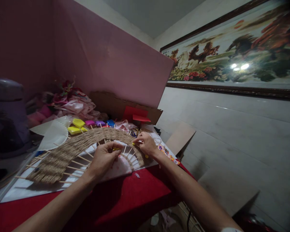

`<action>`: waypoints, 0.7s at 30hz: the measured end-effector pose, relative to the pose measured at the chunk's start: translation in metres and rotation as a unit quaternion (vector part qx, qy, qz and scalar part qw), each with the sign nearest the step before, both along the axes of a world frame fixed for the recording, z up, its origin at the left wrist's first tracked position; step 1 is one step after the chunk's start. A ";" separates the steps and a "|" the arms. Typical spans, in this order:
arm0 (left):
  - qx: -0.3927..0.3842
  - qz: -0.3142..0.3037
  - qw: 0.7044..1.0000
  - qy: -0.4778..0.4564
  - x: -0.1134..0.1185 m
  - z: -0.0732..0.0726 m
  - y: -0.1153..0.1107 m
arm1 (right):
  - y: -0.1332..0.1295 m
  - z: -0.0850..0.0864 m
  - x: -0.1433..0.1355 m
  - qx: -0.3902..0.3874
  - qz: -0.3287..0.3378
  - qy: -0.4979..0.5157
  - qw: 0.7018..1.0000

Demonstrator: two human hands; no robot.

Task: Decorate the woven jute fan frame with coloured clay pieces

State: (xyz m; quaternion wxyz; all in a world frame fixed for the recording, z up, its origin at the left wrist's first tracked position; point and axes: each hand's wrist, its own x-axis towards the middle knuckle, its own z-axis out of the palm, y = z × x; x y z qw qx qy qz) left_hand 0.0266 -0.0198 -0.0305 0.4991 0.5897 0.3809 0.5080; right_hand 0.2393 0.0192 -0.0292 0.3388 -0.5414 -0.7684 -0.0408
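An arched band woven from brown twine [74,145] lies across the work surface, with thin wooden sticks [80,168] poking out along both edges. My left hand [102,161] is inside the arch's curve, thumb and fingers pinched on a small yellow piece [116,149] that looks like soft clay. At the right part of the band, my right hand [147,145] pinches another small yellow bit [133,143] against or just above the weave. Below the hands lies a pale cloth-like piece with pink spots [118,168], partly covered by my left hand.
Yellow packets [76,130], with purple and blue ones beside them, lie behind the arch. A white pleated fan shape [54,133] is at the left, near a purple appliance [8,119]. A red cloth [116,199] covers the table's front. Cardboard [106,101] leans at the back.
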 end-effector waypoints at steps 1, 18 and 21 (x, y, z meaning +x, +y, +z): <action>0.001 -0.001 1.000 -0.003 0.000 -0.001 0.001 | -0.002 0.001 0.000 0.009 0.001 -0.016 1.000; -0.004 0.007 1.000 -0.003 -0.001 0.003 -0.002 | -0.027 0.001 0.009 0.076 0.015 -0.286 0.955; -0.001 0.010 1.000 0.003 0.000 0.005 -0.002 | -0.028 -0.001 0.008 0.074 0.007 -0.298 0.952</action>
